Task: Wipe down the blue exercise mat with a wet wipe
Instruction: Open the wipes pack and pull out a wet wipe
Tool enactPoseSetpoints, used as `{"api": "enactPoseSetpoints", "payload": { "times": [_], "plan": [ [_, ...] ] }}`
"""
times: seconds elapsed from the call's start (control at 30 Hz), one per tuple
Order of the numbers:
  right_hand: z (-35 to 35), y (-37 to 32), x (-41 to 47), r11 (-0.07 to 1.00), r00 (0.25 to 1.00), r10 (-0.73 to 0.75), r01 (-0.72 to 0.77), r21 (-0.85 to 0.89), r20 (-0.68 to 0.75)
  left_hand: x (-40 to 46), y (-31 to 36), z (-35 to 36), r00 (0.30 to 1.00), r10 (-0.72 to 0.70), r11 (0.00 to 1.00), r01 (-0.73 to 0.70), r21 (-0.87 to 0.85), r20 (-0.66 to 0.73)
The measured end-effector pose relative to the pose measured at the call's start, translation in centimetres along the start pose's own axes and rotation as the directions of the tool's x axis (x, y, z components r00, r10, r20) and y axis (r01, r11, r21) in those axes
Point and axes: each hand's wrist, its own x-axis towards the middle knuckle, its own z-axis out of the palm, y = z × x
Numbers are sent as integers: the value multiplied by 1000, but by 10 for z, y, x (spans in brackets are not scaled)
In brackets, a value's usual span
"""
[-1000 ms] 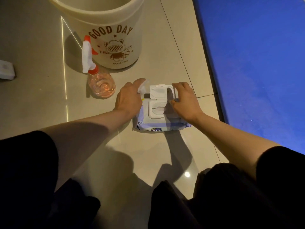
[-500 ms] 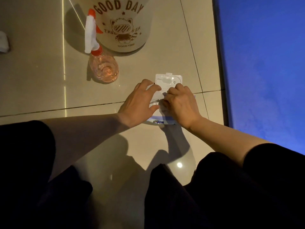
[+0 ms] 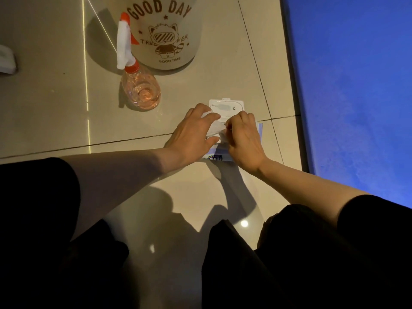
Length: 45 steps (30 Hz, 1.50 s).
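Observation:
A pack of wet wipes (image 3: 259, 130) lies on the tiled floor, its white flip lid (image 3: 225, 106) standing open at the far side. My left hand (image 3: 192, 136) rests flat on the pack's left half. My right hand (image 3: 244, 139) pinches a white wet wipe (image 3: 215, 128) that sticks out of the pack's opening between both hands. The blue exercise mat (image 3: 356, 85) covers the floor along the right side, a short way right of the pack.
A clear spray bottle (image 3: 140, 90) with a red and white trigger stands left of the pack. Behind it is a cream bucket (image 3: 165, 36) printed "GOOD DAY". A small white object (image 3: 6, 61) sits at the left edge. My dark-clothed knees fill the bottom.
Both hands have come together over the pack's opening. The right hand's fingers closed on a wipe and drew it partly out. The view shifted slightly.

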Motion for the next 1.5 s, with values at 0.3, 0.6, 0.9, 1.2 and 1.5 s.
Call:
{"api": "enactPoseSetpoints", "payload": {
  "times": [0.3, 0.6, 0.9, 1.2, 1.5],
  "plan": [
    [-1, 3, 3, 991, 999, -32, 31, -127, -8, -1, 8, -4, 1000, 30, 999, -30, -23, -4],
    [-3, -3, -5, 999, 997, 35, -34, 10, -62, -1, -2, -9, 997, -64, 998, 64, -3, -51],
    [-10, 1, -2, 995, 993, 101, -101, 14, -56, 2, 11, -8, 991, -82, 996, 76, -56, -107],
    [-8, 4, 15, 940, 960, 276, -281, -193, -51, 10, 11, -2, 963, -271, 962, 270, 50, 11],
    [-22, 8, -17, 764, 949, 314, -270, 585, 28, 1, 14, -11, 917, -163, 978, 102, -180, -364]
  ]
}}
